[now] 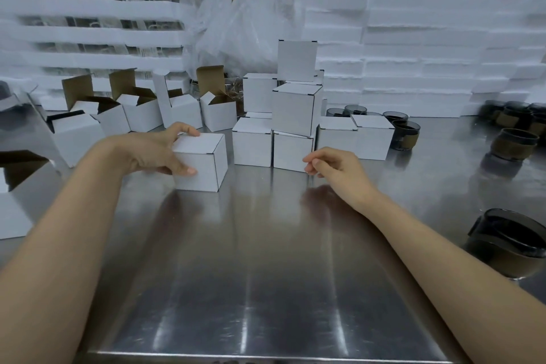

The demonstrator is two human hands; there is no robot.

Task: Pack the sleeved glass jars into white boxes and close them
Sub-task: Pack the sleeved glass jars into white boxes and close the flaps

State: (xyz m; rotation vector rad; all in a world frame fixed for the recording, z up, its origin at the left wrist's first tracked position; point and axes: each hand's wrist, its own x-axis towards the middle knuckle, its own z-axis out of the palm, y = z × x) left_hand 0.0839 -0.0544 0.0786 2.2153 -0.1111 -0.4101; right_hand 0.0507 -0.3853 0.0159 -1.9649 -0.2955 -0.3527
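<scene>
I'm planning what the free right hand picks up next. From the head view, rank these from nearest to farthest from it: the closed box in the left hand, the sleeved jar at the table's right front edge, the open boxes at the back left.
1. Closed box, to the right hand's left, in the left hand's grip.
2. Sleeved jar, at the right front edge.
3. Open boxes, back left.

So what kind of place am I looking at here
Probably a packing station in a workshop or warehouse: a steel worktable, rows of small white boxes folded open or already closed, sleeved glass jars waiting at the right, and foam slabs stacked behind.
</scene>
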